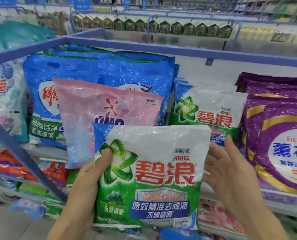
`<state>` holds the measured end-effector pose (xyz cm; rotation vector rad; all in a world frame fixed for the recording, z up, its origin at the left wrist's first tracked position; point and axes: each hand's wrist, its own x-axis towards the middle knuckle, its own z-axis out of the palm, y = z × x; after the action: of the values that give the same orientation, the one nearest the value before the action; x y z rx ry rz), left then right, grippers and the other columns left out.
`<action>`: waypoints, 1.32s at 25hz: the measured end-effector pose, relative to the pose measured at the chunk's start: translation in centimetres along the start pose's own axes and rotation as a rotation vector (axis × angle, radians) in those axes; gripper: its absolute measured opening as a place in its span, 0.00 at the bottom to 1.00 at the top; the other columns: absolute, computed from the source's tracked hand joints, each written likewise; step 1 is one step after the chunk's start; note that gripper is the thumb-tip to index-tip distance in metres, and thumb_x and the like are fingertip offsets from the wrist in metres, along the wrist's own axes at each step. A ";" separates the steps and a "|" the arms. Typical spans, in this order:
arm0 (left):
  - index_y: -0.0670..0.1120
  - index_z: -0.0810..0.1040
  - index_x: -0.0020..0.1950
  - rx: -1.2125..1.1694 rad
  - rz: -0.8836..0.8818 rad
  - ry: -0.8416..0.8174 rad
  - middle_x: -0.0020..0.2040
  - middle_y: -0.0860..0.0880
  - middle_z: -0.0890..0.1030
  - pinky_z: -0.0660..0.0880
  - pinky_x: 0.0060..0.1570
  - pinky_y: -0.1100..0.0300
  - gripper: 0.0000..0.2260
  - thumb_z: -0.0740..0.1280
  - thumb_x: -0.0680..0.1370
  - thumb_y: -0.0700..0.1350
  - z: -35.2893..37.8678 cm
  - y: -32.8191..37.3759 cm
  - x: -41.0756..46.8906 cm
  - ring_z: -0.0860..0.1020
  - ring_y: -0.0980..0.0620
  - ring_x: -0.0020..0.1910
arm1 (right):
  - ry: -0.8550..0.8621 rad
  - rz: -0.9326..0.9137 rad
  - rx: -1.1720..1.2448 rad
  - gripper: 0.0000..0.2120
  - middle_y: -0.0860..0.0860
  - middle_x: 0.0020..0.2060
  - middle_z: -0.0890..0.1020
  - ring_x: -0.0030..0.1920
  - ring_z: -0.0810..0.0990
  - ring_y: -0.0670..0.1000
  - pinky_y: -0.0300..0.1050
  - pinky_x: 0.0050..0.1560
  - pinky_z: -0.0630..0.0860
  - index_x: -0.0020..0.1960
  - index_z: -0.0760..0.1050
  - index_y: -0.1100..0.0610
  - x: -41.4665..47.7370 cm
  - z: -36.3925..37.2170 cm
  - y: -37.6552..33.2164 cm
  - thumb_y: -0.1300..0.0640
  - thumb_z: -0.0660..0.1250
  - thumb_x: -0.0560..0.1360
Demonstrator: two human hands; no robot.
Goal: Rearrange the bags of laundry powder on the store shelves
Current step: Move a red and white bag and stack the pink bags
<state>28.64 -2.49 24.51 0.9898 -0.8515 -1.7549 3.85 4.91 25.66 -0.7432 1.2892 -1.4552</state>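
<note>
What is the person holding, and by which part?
The green-and-white Ariel bag: the left hand grips its left edge, thumb on the front; the open right hand touches its right edge.

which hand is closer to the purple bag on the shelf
Right. The right hand sits at the green and white bag's right edge, just left of the purple bag. The left hand grips that bag's left edge, on its far side.
</note>
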 end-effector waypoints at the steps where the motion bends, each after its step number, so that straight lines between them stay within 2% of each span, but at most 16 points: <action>1: 0.45 0.87 0.52 0.037 -0.009 -0.023 0.53 0.39 0.86 0.80 0.54 0.39 0.17 0.68 0.70 0.54 1.2 -0.1 0.5 0.85 0.36 0.51 | 0.012 -0.004 0.022 0.34 0.59 0.57 0.85 0.57 0.83 0.62 0.62 0.58 0.78 0.56 0.84 0.55 -0.6 -1.0 -0.4 0.28 0.69 0.67; 3: 0.46 0.86 0.55 0.067 -0.027 -0.066 0.54 0.40 0.86 0.76 0.60 0.39 0.19 0.70 0.70 0.55 3.4 -0.9 1.4 0.84 0.38 0.53 | -0.033 -0.008 -0.058 0.41 0.54 0.54 0.87 0.52 0.86 0.56 0.57 0.49 0.81 0.54 0.85 0.49 -1.7 -2.1 -0.2 0.23 0.75 0.50; 4: 0.46 0.86 0.54 0.093 -0.038 -0.083 0.53 0.40 0.86 0.76 0.61 0.39 0.18 0.69 0.71 0.55 4.4 -1.5 1.8 0.85 0.38 0.52 | 0.002 -0.004 -0.116 0.36 0.51 0.53 0.87 0.50 0.87 0.52 0.52 0.45 0.82 0.52 0.85 0.45 -2.3 -2.2 -0.2 0.25 0.76 0.51; 6: 0.48 0.87 0.51 0.173 -0.039 -0.120 0.51 0.41 0.86 0.76 0.61 0.39 0.15 0.70 0.71 0.55 6.6 -2.2 2.4 0.86 0.40 0.50 | 0.133 -0.055 -0.100 0.22 0.49 0.53 0.87 0.50 0.87 0.50 0.49 0.46 0.83 0.55 0.83 0.43 -2.3 -2.8 0.1 0.33 0.75 0.66; 9: 0.56 0.86 0.49 0.336 0.074 -0.173 0.51 0.48 0.87 0.76 0.62 0.39 0.10 0.71 0.74 0.59 10.1 -2.4 3.2 0.85 0.44 0.51 | 0.354 -0.168 -0.046 0.14 0.49 0.51 0.88 0.51 0.87 0.52 0.55 0.56 0.80 0.59 0.81 0.49 -0.8 -3.9 -0.8 0.45 0.69 0.76; 11: 0.57 0.85 0.52 0.403 0.191 -0.230 0.51 0.51 0.87 0.76 0.63 0.42 0.11 0.67 0.78 0.60 12.6 -2.0 4.0 0.84 0.48 0.54 | 0.449 -0.279 -0.081 0.09 0.49 0.49 0.88 0.50 0.87 0.51 0.53 0.55 0.82 0.57 0.82 0.51 0.5 -4.1 -2.8 0.49 0.67 0.80; 13: 0.53 0.83 0.52 0.417 0.315 -0.207 0.49 0.49 0.87 0.77 0.59 0.42 0.14 0.64 0.81 0.61 14.8 -1.4 5.8 0.84 0.47 0.52 | 0.494 -0.381 -0.151 0.09 0.46 0.47 0.88 0.48 0.87 0.47 0.46 0.49 0.84 0.55 0.82 0.51 2.0 -4.2 -4.6 0.50 0.66 0.82; 14: 0.53 0.82 0.51 0.418 0.370 -0.197 0.48 0.50 0.86 0.78 0.59 0.44 0.14 0.63 0.81 0.61 15.7 -1.1 6.9 0.84 0.49 0.51 | 0.516 -0.415 -0.191 0.08 0.45 0.46 0.88 0.46 0.87 0.45 0.42 0.45 0.84 0.54 0.82 0.51 2.9 -4.2 -5.2 0.49 0.65 0.82; 16: 0.54 0.78 0.45 0.404 0.409 -0.160 0.42 0.58 0.84 0.77 0.57 0.63 0.12 0.63 0.82 0.58 17.0 -0.8 8.6 0.81 0.67 0.44 | 0.552 -0.419 -0.242 0.08 0.45 0.45 0.88 0.44 0.87 0.44 0.39 0.42 0.83 0.52 0.81 0.51 4.9 -4.5 -5.7 0.49 0.65 0.82; 17: 0.55 0.73 0.40 0.375 0.402 -0.141 0.37 0.63 0.80 0.74 0.50 0.70 0.12 0.64 0.82 0.56 17.4 -1.0 9.3 0.77 0.72 0.38 | 0.563 -0.396 -0.246 0.08 0.46 0.45 0.88 0.44 0.87 0.45 0.41 0.42 0.83 0.52 0.82 0.52 5.9 -4.7 -5.5 0.50 0.66 0.82; 19: 0.53 0.68 0.36 0.272 0.370 -0.129 0.31 0.63 0.77 0.74 0.45 0.61 0.15 0.67 0.81 0.54 17.6 -1.8 10.9 0.75 0.63 0.34 | 0.587 -0.344 -0.206 0.09 0.50 0.45 0.88 0.44 0.87 0.50 0.48 0.45 0.85 0.51 0.82 0.53 7.3 -5.1 -5.0 0.51 0.65 0.82; 21: 0.51 0.75 0.39 0.182 0.375 -0.118 0.36 0.54 0.79 0.73 0.44 0.51 0.13 0.69 0.80 0.54 17.8 -1.8 12.1 0.75 0.51 0.39 | 0.617 -0.318 -0.134 0.14 0.53 0.44 0.88 0.43 0.87 0.54 0.51 0.45 0.83 0.51 0.82 0.57 8.2 -5.4 -5.1 0.49 0.62 0.84; 25: 0.49 0.85 0.49 0.032 0.399 -0.037 0.47 0.45 0.85 0.81 0.48 0.49 0.06 0.68 0.81 0.47 19.2 -1.7 14.3 0.81 0.50 0.43 | 0.691 -0.303 -0.058 0.12 0.60 0.45 0.86 0.44 0.84 0.61 0.59 0.47 0.82 0.46 0.80 0.58 9.9 -6.1 -6.1 0.51 0.65 0.82; 27: 0.48 0.84 0.51 0.016 0.409 -0.027 0.45 0.48 0.84 0.80 0.44 0.53 0.06 0.68 0.82 0.46 19.8 -2.0 14.7 0.80 0.53 0.42 | 0.728 -0.311 -0.043 0.12 0.61 0.40 0.81 0.41 0.79 0.59 0.57 0.44 0.79 0.43 0.78 0.60 10.8 -6.5 -5.8 0.53 0.66 0.81; 30: 0.47 0.84 0.53 0.056 0.395 -0.044 0.45 0.49 0.84 0.81 0.44 0.53 0.06 0.67 0.82 0.45 19.8 -2.5 15.2 0.81 0.52 0.42 | 0.722 -0.319 -0.059 0.11 0.60 0.43 0.83 0.42 0.78 0.56 0.52 0.43 0.76 0.43 0.78 0.55 11.2 -7.0 -5.4 0.52 0.64 0.82; 33: 0.46 0.81 0.58 0.114 0.405 -0.020 0.51 0.49 0.85 0.81 0.51 0.54 0.08 0.67 0.82 0.47 19.0 -2.3 14.2 0.83 0.52 0.50 | 0.554 -0.261 -0.165 0.10 0.50 0.50 0.86 0.47 0.86 0.48 0.43 0.45 0.83 0.55 0.79 0.50 8.2 -7.5 -5.3 0.48 0.60 0.84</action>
<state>7.27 -12.59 27.20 0.8052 -1.0900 -1.3847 -6.88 -0.78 27.53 -0.6536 1.8000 -1.8643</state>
